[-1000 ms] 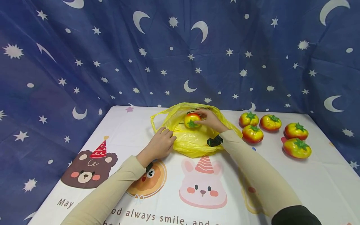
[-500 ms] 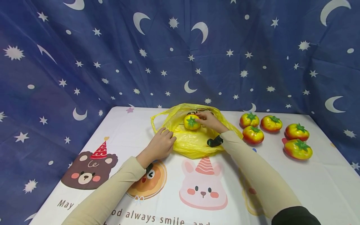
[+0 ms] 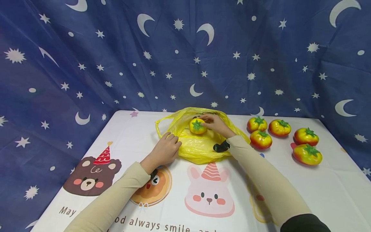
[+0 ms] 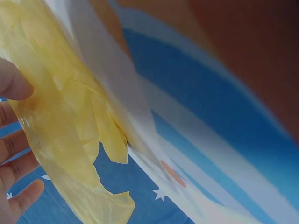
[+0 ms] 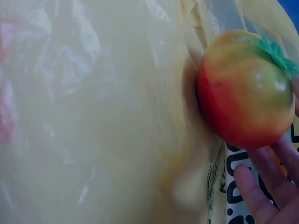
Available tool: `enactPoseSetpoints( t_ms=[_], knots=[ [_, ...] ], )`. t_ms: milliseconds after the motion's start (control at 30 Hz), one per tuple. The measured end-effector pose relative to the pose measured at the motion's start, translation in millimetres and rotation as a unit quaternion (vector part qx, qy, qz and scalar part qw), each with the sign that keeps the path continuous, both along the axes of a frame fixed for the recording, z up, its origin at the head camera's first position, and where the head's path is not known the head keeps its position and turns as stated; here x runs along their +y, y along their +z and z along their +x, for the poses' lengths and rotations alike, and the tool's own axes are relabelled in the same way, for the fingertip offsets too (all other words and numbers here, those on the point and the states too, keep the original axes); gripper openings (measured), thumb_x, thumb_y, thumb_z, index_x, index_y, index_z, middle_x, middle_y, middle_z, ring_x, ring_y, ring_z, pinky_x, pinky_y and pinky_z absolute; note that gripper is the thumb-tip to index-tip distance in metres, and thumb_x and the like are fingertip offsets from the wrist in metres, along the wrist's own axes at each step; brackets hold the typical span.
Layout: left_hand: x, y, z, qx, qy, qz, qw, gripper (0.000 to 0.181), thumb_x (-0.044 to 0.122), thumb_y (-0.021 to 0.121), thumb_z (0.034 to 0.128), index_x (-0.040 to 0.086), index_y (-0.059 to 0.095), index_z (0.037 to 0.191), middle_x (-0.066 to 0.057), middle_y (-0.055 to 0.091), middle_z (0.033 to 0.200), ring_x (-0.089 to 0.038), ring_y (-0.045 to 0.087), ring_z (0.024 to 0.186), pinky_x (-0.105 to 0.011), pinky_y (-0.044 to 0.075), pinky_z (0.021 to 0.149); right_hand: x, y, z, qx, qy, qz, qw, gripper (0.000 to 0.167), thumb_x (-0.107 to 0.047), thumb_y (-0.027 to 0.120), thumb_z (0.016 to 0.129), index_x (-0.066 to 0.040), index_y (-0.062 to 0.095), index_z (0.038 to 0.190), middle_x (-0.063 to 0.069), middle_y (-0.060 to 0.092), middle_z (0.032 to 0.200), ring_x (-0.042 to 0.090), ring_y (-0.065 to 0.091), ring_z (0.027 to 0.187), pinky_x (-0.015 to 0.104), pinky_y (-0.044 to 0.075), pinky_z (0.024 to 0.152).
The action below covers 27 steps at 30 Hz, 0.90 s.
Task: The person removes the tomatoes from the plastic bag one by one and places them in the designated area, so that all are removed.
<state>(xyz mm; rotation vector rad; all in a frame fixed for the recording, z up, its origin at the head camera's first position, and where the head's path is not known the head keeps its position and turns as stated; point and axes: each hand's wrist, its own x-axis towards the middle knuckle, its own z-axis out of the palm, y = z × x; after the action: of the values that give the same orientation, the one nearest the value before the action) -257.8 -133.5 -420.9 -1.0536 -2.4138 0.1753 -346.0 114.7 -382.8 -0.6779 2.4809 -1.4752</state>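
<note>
A yellow plastic bag (image 3: 197, 154) lies with its mouth spread open in the middle of the table. My left hand (image 3: 164, 148) pinches the bag's near left rim; in the left wrist view the thumb (image 4: 14, 81) lies over the thin plastic (image 4: 56, 93), with the fingers behind it. Inside the bag's mouth, my right hand (image 3: 215, 124) holds a yellow-red toy tomato (image 3: 197, 126), its green leafy top facing me. Seen from the right wrist, the tomato (image 5: 247, 88) is close to the bag's inner wall, with fingertips (image 5: 252, 186) under and beside it.
Several more toy tomatoes stand right of the bag, among them a near one (image 3: 261, 140) and one at the far right (image 3: 307, 154). A white cloth with cartoon prints (image 3: 209, 196) covers the table. Behind hangs a blue starry curtain (image 3: 174, 64).
The tomato in my right hand has turned, so its green top faces me more, and it sits slightly lower. My left hand has kept its place on the bag.
</note>
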Motion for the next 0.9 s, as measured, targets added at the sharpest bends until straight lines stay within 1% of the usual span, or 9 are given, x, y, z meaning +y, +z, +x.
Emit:
enactPoseSetpoints(
  t_ms=[67,167,267,333,500,733,900],
  knots=[
    [0.1,0.2,0.3,-0.002,0.002,-0.001,1.0000,0.009,0.012,0.054,0.0830,0.009,0.063,0.081,-0.005,0.058,0.079,-0.023,0.058,0.081,-0.044,0.044,0.096,0,-2.4,-1.7,0.011,-0.004,0.004,0.9999,0.038,-0.004,0.057,0.090,0.010,0.052,0.125,0.027,0.052,0.130,0.041,0.050,0.119,0.048,0.039,0.105],
    [0.2,0.4,1.0,-0.004,0.004,-0.001,1.0000,0.009,0.012,0.055,0.0832,0.009,0.063,0.081,-0.005,0.058,0.079,-0.024,0.058,0.081,-0.044,0.044,0.096,-1,-13.4,-9.8,0.030,-0.014,0.011,0.9994,0.035,-0.006,0.057,0.091,0.006,0.055,0.124,0.025,0.055,0.127,0.038,0.053,0.117,0.046,0.041,0.103],
    [0.4,0.1,1.2,-0.004,0.006,-0.004,1.0000,0.008,0.013,0.056,0.0832,0.010,0.062,0.081,-0.005,0.058,0.079,-0.023,0.058,0.081,-0.044,0.044,0.096,0,-24.9,-18.9,0.040,-0.027,0.025,0.9985,0.033,-0.010,0.057,0.091,0.001,0.058,0.123,0.021,0.057,0.127,0.034,0.054,0.116,0.043,0.043,0.103],
    [0.5,-0.2,1.1,-0.004,0.008,-0.006,0.9999,0.007,0.013,0.056,0.0829,0.010,0.062,0.081,-0.004,0.058,0.079,-0.023,0.058,0.081,-0.044,0.044,0.096,0,-27.9,-21.4,0.038,-0.033,0.036,0.9981,0.035,-0.012,0.059,0.091,-0.001,0.058,0.124,0.020,0.056,0.128,0.033,0.055,0.116,0.043,0.043,0.103],
    [0.1,-1.0,0.5,-0.005,0.010,-0.011,0.9999,0.007,0.014,0.056,0.0828,0.010,0.062,0.082,-0.004,0.057,0.080,-0.023,0.057,0.082,-0.044,0.043,0.096,1,-32.6,-24.5,0.040,-0.028,0.067,0.9966,0.046,-0.016,0.066,0.086,0.000,0.054,0.128,0.021,0.055,0.130,0.035,0.056,0.116,0.043,0.044,0.101],
    [-0.5,-0.3,0.7,-0.004,0.004,-0.005,1.0000,0.007,0.013,0.055,0.0824,0.010,0.062,0.082,-0.005,0.056,0.079,-0.024,0.056,0.081,-0.045,0.043,0.096,-3,-37.2,-28.3,0.032,-0.026,0.077,0.9962,0.058,-0.017,0.072,0.080,0.004,0.050,0.130,0.023,0.053,0.131,0.036,0.054,0.119,0.043,0.043,0.102],
    [-0.3,-0.8,-0.3,0.003,-0.001,-0.002,1.0000,0.009,0.012,0.053,0.0825,0.010,0.062,0.082,-0.005,0.056,0.079,-0.024,0.057,0.080,-0.045,0.043,0.096,-9,-38.6,-29.9,0.012,-0.035,0.097,0.9946,0.069,-0.026,0.076,0.077,-0.001,0.046,0.134,0.019,0.051,0.133,0.034,0.051,0.120,0.044,0.041,0.105]
  ],
)
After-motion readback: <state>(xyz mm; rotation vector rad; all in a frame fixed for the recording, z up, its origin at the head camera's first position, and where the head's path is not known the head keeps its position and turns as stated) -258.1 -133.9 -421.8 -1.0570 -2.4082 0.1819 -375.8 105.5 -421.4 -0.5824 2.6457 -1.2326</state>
